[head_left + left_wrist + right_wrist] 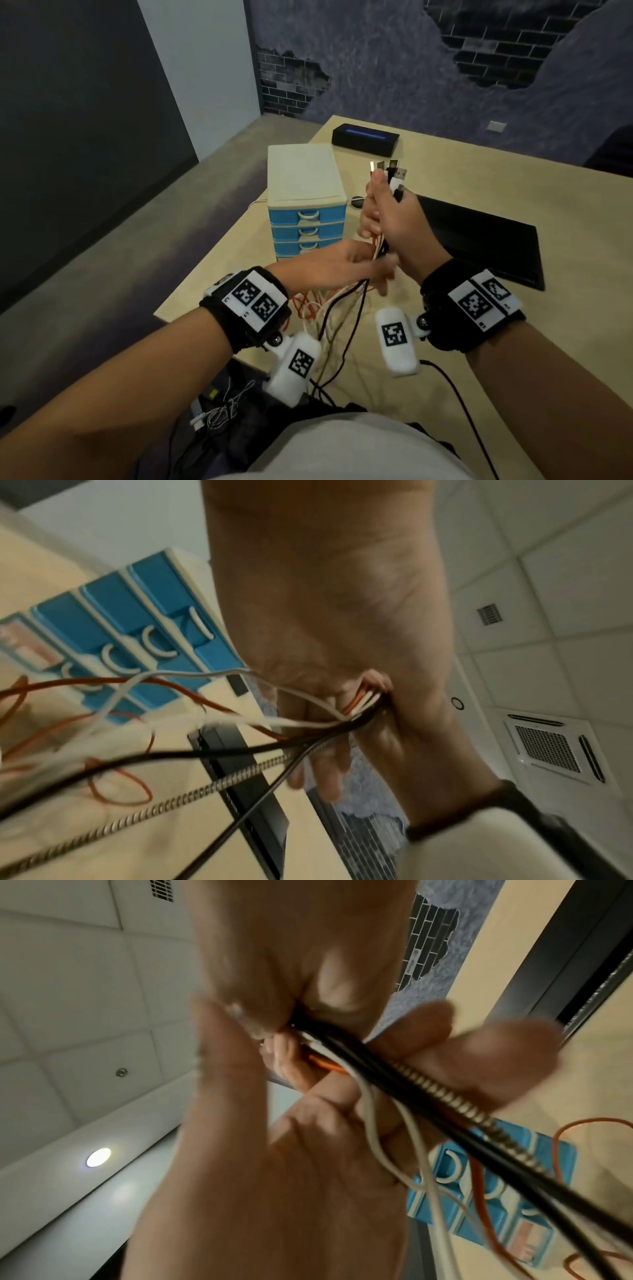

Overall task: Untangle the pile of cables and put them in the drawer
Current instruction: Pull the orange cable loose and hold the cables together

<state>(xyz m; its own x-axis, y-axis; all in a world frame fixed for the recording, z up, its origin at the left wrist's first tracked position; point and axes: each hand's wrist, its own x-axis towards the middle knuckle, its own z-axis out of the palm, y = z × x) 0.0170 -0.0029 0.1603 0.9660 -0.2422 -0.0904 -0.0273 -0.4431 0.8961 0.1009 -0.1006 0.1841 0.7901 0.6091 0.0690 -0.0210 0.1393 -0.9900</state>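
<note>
A: Right hand fists the cables upright, plugs up, above the counter.
B: Left hand just below, fingers round the hanging strands. Drawers shut, to the left.

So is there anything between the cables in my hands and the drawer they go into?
No object sits between the cable bundle and the drawer unit just to its left. But all visible blue drawers are closed, so one must be opened first.
</note>
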